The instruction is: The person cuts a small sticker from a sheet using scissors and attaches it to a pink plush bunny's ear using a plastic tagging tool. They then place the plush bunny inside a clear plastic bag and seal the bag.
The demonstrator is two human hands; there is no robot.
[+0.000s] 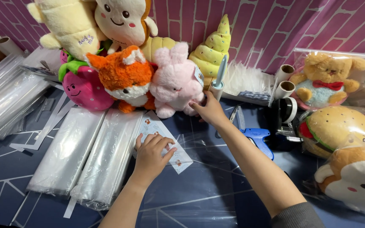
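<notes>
The packing looks to be at the pick-up step: the left hand (pixel 152 153) lies flat, fingers spread, on a printed clear bag (pixel 164 141) mid-desk, while the right hand (pixel 209 110), fingers loosely apart, touches the pink plush rabbit (pixel 176 80) near the desk's far edge, needing a firm closing grip next.

Saw two stacks of clear plastic bags (pixel 90 154) flat at left. White printed bag with small flowers (pixel 178 159) under my left hand (pixel 151 154). White hang tag (pixel 199 76) on pink bunny plush (pixel 175 82). Bagged bear plush (pixel 326 78), burger plush (pixel 339 126) at right.
</notes>
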